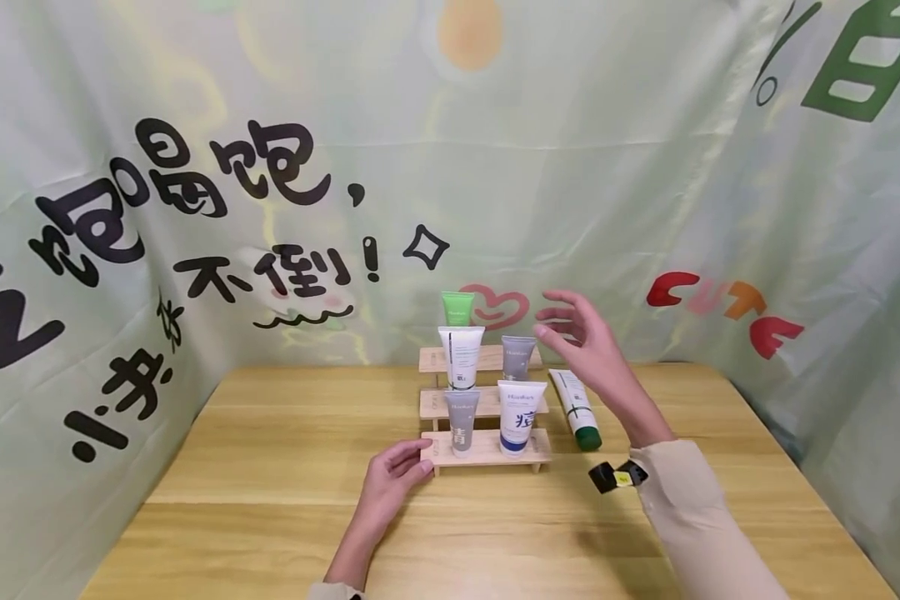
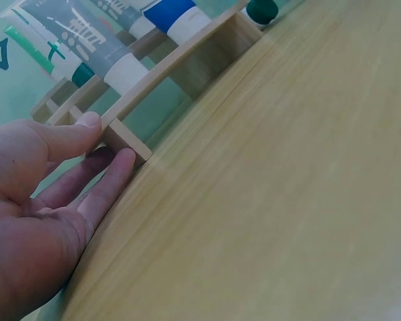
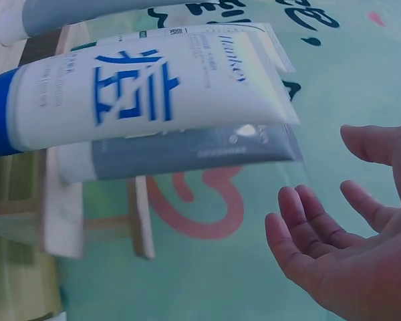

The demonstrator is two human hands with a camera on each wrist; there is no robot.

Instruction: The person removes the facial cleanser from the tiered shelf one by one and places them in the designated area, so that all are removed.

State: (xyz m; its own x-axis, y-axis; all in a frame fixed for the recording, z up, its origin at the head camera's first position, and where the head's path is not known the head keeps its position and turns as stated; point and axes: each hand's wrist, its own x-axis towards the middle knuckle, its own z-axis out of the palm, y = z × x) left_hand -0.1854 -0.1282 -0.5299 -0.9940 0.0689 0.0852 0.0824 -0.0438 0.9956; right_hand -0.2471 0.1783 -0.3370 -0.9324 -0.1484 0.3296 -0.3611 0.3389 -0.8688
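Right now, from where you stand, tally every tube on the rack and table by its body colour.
White tubes: 3
Grey tubes: 2
Green tube: 1
Total: 6

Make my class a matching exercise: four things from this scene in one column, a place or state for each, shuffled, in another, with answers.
1. Bright-green tube
2. Blue-capped white tube
3. Left hand
4. Right hand

A. Raised, holding nothing
B. On the bottom tier of the wooden rack
C. On the top tier
D. Gripping the rack's front left end

Pairs: 1-C; 2-B; 3-D; 4-A
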